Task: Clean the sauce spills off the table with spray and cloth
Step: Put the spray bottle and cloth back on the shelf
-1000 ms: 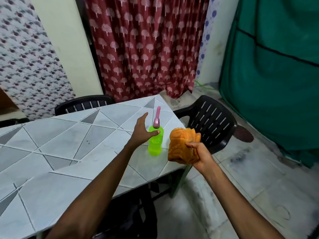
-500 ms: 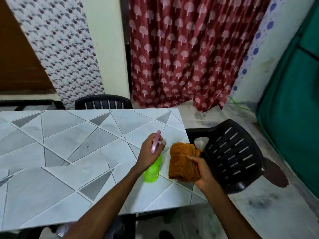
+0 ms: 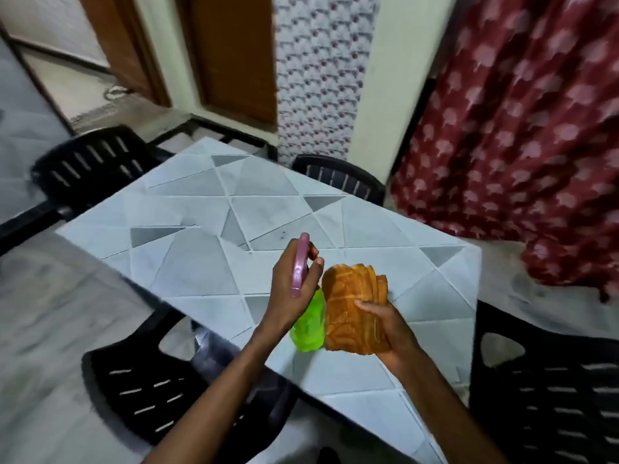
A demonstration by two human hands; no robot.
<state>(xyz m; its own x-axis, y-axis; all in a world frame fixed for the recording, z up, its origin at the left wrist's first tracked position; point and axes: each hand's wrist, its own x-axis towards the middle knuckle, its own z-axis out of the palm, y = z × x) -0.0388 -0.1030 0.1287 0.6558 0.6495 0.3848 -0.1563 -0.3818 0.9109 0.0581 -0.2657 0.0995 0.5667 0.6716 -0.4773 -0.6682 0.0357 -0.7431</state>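
My left hand (image 3: 288, 293) grips a spray bottle (image 3: 310, 324) with a bright green body and a pink nozzle head, held tilted above the table (image 3: 201, 262). Close beside it on the right, my right hand (image 3: 388, 326) clutches a folded orange cloth (image 3: 351, 306). The table top is pale grey with a triangle pattern. A few small dark specks (image 3: 283, 233) lie on the table just beyond the bottle. The picture is blurred by motion.
Black plastic chairs stand around the table: one near left (image 3: 160, 390), one near right (image 3: 549, 390), one far left (image 3: 90, 162), one at the far side (image 3: 338, 175). A red patterned curtain (image 3: 522, 128) hangs at the right, a brown door (image 3: 234, 51) behind.
My left hand closed on the bottle and lifted it off the table, tilting it. The view swung left, showing more of the table and chairs. The cloth stays in my right hand.
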